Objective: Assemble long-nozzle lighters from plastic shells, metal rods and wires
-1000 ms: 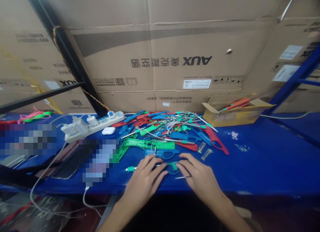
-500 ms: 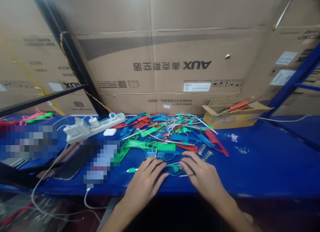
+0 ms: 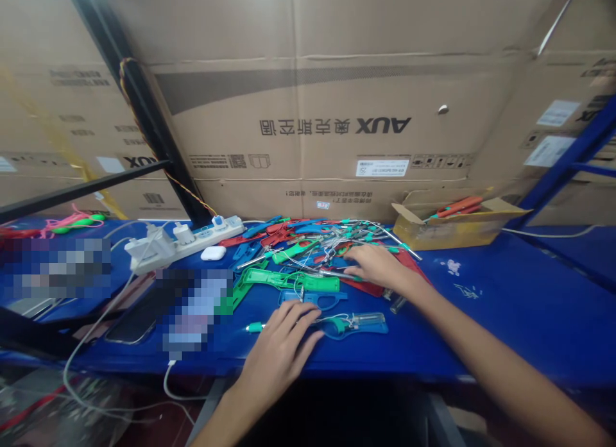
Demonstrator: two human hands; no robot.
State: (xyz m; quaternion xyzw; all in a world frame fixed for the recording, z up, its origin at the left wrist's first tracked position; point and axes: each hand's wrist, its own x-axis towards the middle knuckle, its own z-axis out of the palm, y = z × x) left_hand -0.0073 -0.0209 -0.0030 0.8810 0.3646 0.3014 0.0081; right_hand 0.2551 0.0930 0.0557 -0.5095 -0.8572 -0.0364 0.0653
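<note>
Cardboard panels [image 3: 231,81] with printed lettering stood behind a blue table [image 3: 520,331], where a loose heap [image 3: 296,249] of red, green and blue shells, metal tubes and thin white wires lay spread. Half a second earlier both hands had been together at the near edge; now the right hand [image 3: 373,262] had moved forward, over the right part of the heap, its fingers bent among the parts. Whether it had closed on anything could not be told. The left hand [image 3: 283,335] had stayed where it was, fingers draped over the left part of a blue casing [image 3: 374,328], thumb and forefinger apart; how firmly it gripped could not be seen. That casing lay near the table's front edge, its right end, with a clear tank [image 3: 368,318], now uncovered. A green collar [image 3: 255,328] stuck out left of the left hand.
</note>
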